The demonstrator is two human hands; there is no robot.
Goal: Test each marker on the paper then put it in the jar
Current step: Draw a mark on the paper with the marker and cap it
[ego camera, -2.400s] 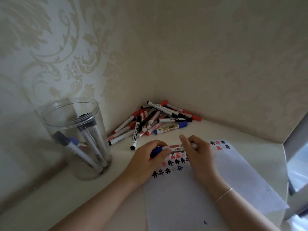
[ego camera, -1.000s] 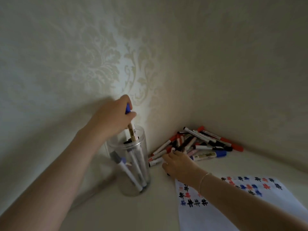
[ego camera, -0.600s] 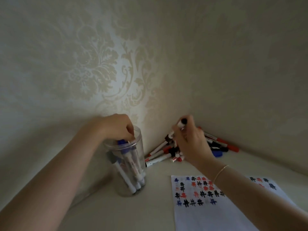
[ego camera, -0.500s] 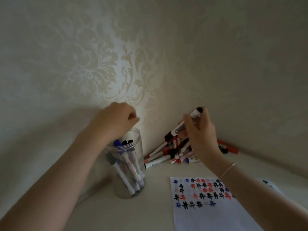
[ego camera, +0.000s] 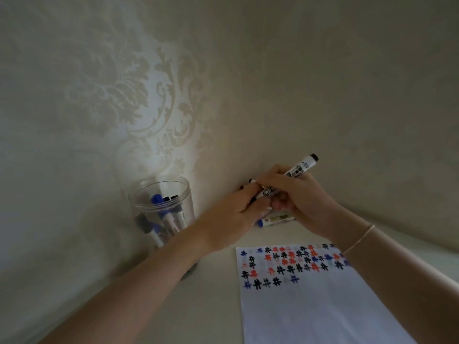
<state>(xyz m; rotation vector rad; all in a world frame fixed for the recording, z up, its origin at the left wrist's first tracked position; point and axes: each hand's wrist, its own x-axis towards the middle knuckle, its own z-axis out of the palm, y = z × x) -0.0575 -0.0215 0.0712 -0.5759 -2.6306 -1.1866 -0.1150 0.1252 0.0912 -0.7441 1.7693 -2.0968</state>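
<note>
Both hands meet over the table corner on a white marker (ego camera: 301, 167) with a black end. My right hand (ego camera: 298, 199) grips its barrel, the black end pointing up and right. My left hand (ego camera: 238, 214) pinches its lower, capped end. The clear jar (ego camera: 162, 212) stands to the left by the wall, with several blue and black markers upright in it. The white paper (ego camera: 310, 306) lies in front of the hands, its top covered with rows of black, red and blue hash marks. The marker pile is mostly hidden behind the hands; one blue-capped marker (ego camera: 274, 220) shows beneath them.
Patterned cream walls close in the corner at the back and left. The pale table (ego camera: 211, 306) runs between the jar and the paper. A thin bracelet (ego camera: 360, 240) sits on the right wrist.
My left hand dropped the blue marker into the jar and came across to the right. My right hand lifted a black-ended marker from the pile, and both hands now hold it.
</note>
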